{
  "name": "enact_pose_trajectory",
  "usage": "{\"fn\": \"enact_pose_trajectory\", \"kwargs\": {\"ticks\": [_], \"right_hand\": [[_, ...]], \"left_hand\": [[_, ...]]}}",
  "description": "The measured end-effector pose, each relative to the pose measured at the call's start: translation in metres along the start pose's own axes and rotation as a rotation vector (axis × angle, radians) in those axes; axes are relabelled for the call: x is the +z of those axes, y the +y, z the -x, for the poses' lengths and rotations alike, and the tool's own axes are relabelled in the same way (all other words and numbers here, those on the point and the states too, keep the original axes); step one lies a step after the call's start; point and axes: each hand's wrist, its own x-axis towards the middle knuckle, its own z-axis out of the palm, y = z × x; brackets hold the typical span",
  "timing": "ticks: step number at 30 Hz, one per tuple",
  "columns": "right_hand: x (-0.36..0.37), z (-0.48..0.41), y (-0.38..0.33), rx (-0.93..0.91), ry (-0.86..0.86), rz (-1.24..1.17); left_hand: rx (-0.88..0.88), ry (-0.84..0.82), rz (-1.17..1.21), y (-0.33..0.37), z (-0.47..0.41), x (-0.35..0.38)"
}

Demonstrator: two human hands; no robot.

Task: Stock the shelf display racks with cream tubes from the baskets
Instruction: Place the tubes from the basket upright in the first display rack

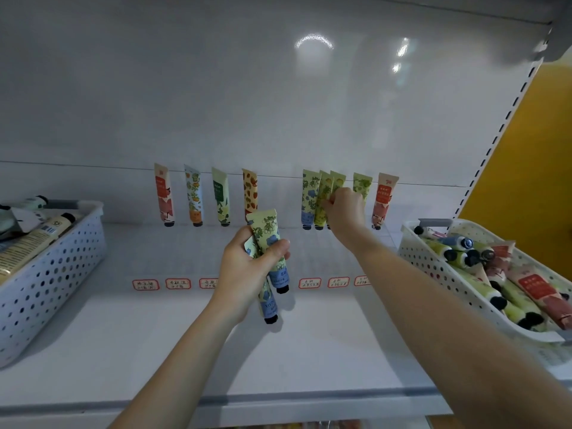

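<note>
Head view: my left hand [247, 267] is curled around two blue-flowered cream tubes [267, 236], thumb across the front and fingers wrapped behind. I hold them above the middle of the white shelf [154, 335], in front of the back row. Both run nearly upright, flat crimped ends up and black caps down. The front one tilts a little with its cap toward the right, while the other hangs lower below my palm.

My right hand [343, 212] reaches to the back of the shelf, its fingertips pinching a yellow-green tube [337, 182] in the standing row [250, 193]. That tube stands on end, crimp up, leaning on the back panel. My hand hides its lower part. Just to its left stand a matching yellow-green tube [323, 196] and a blue-flowered one [310, 196], touching side by side. To its right are a green-print tube [362, 184] and a red one [382, 199]. Further left, spaced apart, four more tubes stand cap down.

Red-bordered labels [145, 284] lie in a line on the shelf in front of the row. The left basket [62, 258] holds tubes lying flat, and the right basket [433, 264] is heaped with green and red tubes lying at mixed angles.
</note>
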Motion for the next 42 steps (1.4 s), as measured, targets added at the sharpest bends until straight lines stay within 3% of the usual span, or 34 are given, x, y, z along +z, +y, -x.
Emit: {"fn": "enact_pose_trajectory", "kwargs": {"ticks": [10,15,18,22,35,42], "right_hand": [[-0.019,0.013,0.006,0.006,-0.057,-0.229],[-0.066,0.058,-0.014,-0.062,-0.089,-0.658],[-0.098,0.098,-0.029,-0.106,-0.263,-0.795],[-0.122,0.138,-0.032,-0.219,-0.482,-0.712],[-0.146,0.181,-0.005,0.0,-0.316,-1.05],[-0.138,0.191,0.001,0.043,-0.388,-1.077]], "left_hand": [[0.015,0.016,0.008,0.018,0.009,-0.003],[0.042,-0.004,-0.022,0.032,0.026,-0.002],[0.084,-0.033,-0.087,0.038,0.04,0.0],[0.097,-0.076,-0.121,0.045,0.06,0.004],[-0.04,-0.234,-0.074,0.043,0.12,-0.001],[-0.053,-0.213,-0.042,0.043,0.122,0.007]]}}
